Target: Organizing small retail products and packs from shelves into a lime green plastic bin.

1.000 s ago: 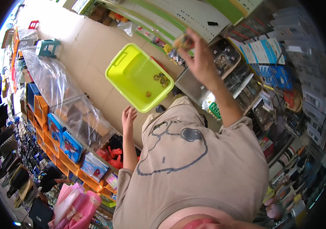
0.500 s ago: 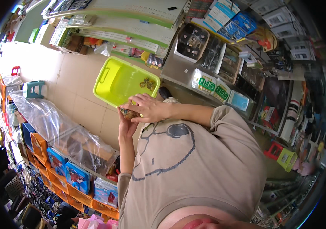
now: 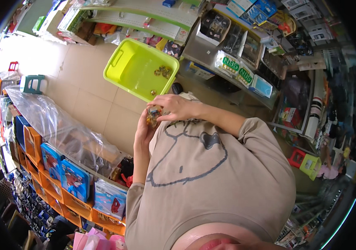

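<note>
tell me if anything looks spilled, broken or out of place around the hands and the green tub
Nothing stands out. Both hands, left hand and right hand, meet on a small clear packet of gold bits. The lime green tub sits flat on the tiled floor, a few small gold pieces inside it.

Beige tiled floor [image 3: 82, 79] underfoot; white shelves [image 3: 144, 16] packed with boxed goods ahead; orange racks [image 3: 53, 196] under clear plastic sheeting [image 3: 57, 125] to the left; a small green stool [image 3: 34, 83] nearby; bright daylight at far left.

Shop: stocked shelves [image 3: 153, 16], packaged goods [image 3: 238, 68].
</note>
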